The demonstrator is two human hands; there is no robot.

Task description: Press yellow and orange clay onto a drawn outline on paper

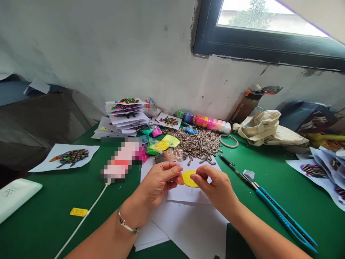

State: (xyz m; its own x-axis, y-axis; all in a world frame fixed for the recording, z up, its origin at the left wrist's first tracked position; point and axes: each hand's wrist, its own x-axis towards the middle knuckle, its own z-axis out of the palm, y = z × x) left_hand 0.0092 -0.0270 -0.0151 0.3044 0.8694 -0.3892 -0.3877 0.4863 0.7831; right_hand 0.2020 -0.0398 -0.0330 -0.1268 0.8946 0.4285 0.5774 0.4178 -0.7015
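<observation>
My left hand (163,178) is closed, thumb and fingers pinched together beside an orange patch of clay (181,179). A tiny reddish bit shows at its fingertips, too small to name. My right hand (217,183) is also closed, its thumb over the right edge of a flat yellow oval of clay (188,178); whatever its fingers pinch is hidden. The yellow oval meets the orange patch over a white paper card (183,196), where thin drawn lines run below the oval. More white sheets (199,223) lie beneath the card.
Behind the card spreads a heap of striped sunflower seeds (199,140). Clay packets (161,144) lie left of it, near stacked cards (129,117). Blue-handled tweezers (283,212), a pen (226,160), a tape ring (228,141) and a cloth bag (265,126) are on the right.
</observation>
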